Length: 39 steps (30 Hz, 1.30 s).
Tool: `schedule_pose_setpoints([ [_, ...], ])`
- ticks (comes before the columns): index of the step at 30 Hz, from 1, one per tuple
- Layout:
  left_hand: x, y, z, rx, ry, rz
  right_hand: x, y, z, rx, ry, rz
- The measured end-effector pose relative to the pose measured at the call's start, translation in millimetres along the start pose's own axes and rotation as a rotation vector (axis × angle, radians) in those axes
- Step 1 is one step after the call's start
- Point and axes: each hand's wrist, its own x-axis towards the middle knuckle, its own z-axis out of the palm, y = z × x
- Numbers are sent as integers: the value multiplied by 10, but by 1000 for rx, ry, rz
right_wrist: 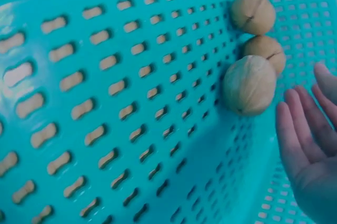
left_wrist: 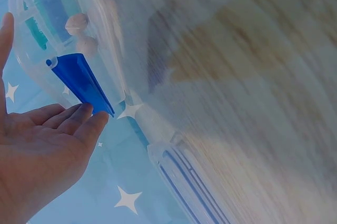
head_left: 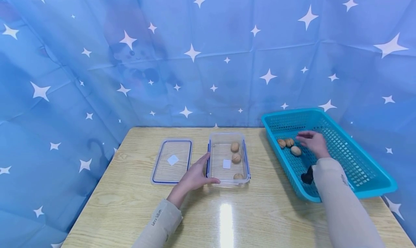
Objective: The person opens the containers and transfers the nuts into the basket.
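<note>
My left hand rests along the left side of a clear plastic food container, its fingers extended along the wall and its thumb at the near left corner. In the left wrist view the fingertips touch the container's blue latch. Three walnuts lie down the right side of the container. Inside a turquoise basket, my right hand hovers with its fingers loosely extended and nothing in them. Just beside it, three more walnuts sit together against the basket's wall.
Left of the container, a clear lid with a blue seal lies flat on the wooden table. A blue curtain with white stars hangs behind the table. Beside the right sleeve, a small black object shows over the basket.
</note>
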Motion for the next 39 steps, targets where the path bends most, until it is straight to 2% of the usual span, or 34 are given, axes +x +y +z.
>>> schedule_pose_setpoints([
  [4,-5,8,-4,-1,-1,0,4,-57,-16,68,25,-3],
  [13,2,14,-13,6,-3,-1,0,-255,-50,190,49,-75],
  [24,14,6,-5,1,-3,1,2,-493,-36,234,96,-138],
  [39,11,6,-15,-8,-16,-9,-224,-1149,-5,205,127,-206],
])
